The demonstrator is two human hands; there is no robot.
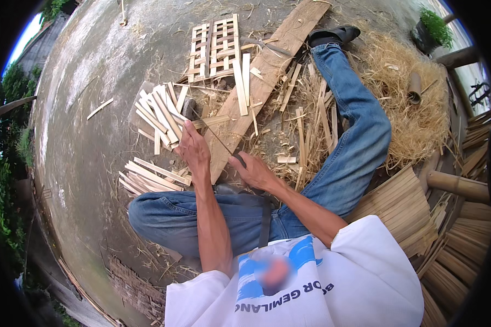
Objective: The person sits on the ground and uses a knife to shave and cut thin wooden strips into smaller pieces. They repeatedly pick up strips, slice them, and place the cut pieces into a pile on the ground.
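Observation:
I sit on the concrete ground with my legs spread. My right hand (pixel 255 172) is closed on the dark handle of a long thin knife (pixel 218 139). Its blade runs up and left toward a pale bamboo strip (pixel 213 122). My left hand (pixel 194 150) pinches the near end of that strip, right beside the blade. The strip lies across a long wooden plank (pixel 267 71) that slants between my legs. Whether the blade edge touches the strip I cannot tell.
Piles of cut bamboo slats lie left of my hand (pixel 158 111) and near my left knee (pixel 150 177). A woven bamboo lattice (pixel 215 46) lies at the plank's far end. Straw and shavings (pixel 414 109) cover the right, with bundled strips (pixel 403 207) and bamboo poles (pixel 458 185).

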